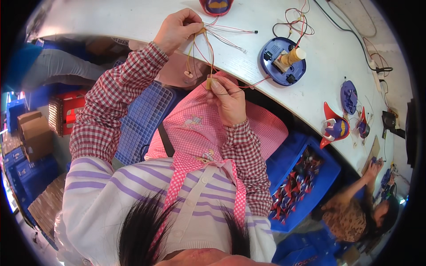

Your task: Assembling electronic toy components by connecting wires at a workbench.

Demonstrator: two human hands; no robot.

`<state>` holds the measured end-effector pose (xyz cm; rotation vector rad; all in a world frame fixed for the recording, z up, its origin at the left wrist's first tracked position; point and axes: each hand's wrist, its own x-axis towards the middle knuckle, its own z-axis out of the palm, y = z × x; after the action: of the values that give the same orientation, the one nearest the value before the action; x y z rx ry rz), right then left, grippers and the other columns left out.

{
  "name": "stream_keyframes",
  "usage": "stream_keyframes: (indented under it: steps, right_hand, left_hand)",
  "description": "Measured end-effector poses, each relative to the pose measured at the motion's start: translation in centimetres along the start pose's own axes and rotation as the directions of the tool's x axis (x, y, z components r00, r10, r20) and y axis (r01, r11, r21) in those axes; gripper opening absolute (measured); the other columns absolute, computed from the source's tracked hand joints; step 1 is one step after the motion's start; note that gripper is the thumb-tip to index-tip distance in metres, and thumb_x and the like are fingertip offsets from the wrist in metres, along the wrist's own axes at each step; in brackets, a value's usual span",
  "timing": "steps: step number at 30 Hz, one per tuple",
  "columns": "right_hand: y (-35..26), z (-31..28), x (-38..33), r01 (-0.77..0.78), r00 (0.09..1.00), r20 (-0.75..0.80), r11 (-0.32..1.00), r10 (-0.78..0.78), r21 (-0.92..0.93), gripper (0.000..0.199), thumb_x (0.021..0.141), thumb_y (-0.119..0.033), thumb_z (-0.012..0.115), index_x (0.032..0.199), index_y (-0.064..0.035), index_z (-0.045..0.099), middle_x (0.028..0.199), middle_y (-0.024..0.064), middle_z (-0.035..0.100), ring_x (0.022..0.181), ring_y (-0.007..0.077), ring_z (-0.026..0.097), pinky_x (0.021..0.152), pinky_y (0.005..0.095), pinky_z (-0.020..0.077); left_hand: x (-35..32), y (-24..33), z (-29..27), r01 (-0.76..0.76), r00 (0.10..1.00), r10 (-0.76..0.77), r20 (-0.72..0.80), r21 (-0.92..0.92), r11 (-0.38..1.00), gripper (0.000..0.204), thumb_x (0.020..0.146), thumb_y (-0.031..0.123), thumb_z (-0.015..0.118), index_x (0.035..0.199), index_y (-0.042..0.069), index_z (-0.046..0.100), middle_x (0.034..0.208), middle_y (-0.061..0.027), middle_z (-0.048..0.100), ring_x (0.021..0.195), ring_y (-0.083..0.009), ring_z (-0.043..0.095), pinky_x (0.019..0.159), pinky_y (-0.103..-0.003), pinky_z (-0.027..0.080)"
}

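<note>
My left hand [177, 29] is raised over the white table [133, 17] and pinches a bundle of thin red and yellow wires [208, 42] near their upper end. My right hand [228, 99], lower and near the table's edge, pinches a small tan part [209, 83] at the wires' other end. Loose wire ends with small plugs trail right across the table. A small round disc [188, 74] dangles from one wire below my left hand.
A blue round base [282, 62] with a tan spool stands right of the wires. Red and blue toy parts [336, 128] lie further right. Blue crates [301, 181] of parts and a blue basket [142, 119] sit beside my lap. Another person [359, 208] works at right.
</note>
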<state>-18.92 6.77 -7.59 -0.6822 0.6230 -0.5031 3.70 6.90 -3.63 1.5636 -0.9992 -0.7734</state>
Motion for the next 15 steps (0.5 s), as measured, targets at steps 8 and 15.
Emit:
stream_keyframes:
  steps: [8,15]
  right_hand:
    - [0.40,-0.58,0.10,-0.055,0.984,0.179,0.954,0.001,0.296,0.024,0.091,-0.010,0.056,0.113,0.0010,0.055,0.088,0.0104,0.061,0.063,0.0144,0.054,0.053,0.0222,0.0441]
    - [0.80,-0.57,0.13,-0.086,0.978,0.206,0.937,0.016,0.339,0.022,0.093,-0.012,0.053,0.110,0.0012,0.055,0.086,0.0102,0.060,0.062,0.0147,0.053,0.054,0.0226,0.0435]
  left_hand:
    - [-0.24,0.15,0.30,-0.043,0.999,0.043,-0.002,0.010,0.999,0.012,0.087,0.012,0.059,0.095,0.003,0.061,0.080,-0.0033,0.059,0.068,-0.0072,0.051,0.061,-0.016,0.042]
    - [-0.18,-0.64,0.34,-0.143,0.988,0.149,-0.043,0.117,0.983,0.013,0.085,0.012,0.059,0.094,0.002,0.061,0.079,-0.0034,0.059,0.069,-0.0085,0.052,0.063,-0.017,0.044]
